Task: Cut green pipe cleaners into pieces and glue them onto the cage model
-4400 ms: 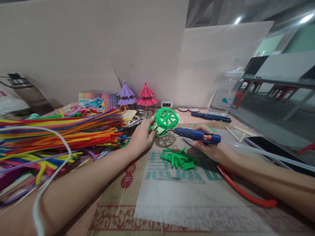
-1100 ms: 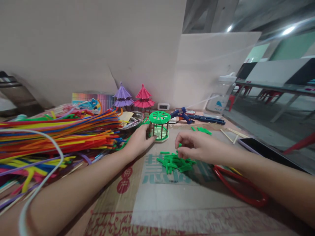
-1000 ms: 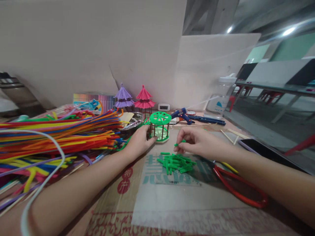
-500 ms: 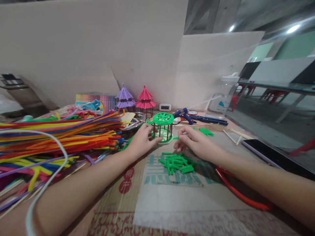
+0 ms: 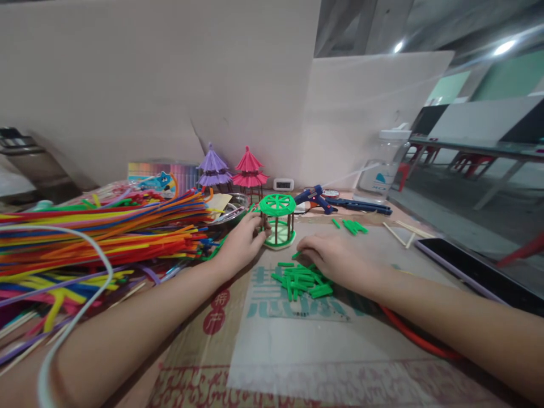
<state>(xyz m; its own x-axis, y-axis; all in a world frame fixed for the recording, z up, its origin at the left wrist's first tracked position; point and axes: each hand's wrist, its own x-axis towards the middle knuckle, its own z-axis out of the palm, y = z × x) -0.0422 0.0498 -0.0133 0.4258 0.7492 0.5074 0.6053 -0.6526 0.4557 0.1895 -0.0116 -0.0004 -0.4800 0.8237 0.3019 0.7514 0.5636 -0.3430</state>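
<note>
Green spoke-roofed, brown-posted pavilion model point(image 5: 277, 221)

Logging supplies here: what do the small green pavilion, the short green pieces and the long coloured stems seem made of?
Green pavilion: matte, fuzzy-looking green top, likely pipe cleaner; thin dark posts, perhaps wood. Short green pieces: same matte green, probably cut pipe cleaner. Long coloured stems: matte, some curved and bent, so likely pipe cleaners too.

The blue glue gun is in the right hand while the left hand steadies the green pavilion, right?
No. The head view shows the blue glue gun lying beyond the green pavilion, out of the right hand; the left hand does steady it.
</note>
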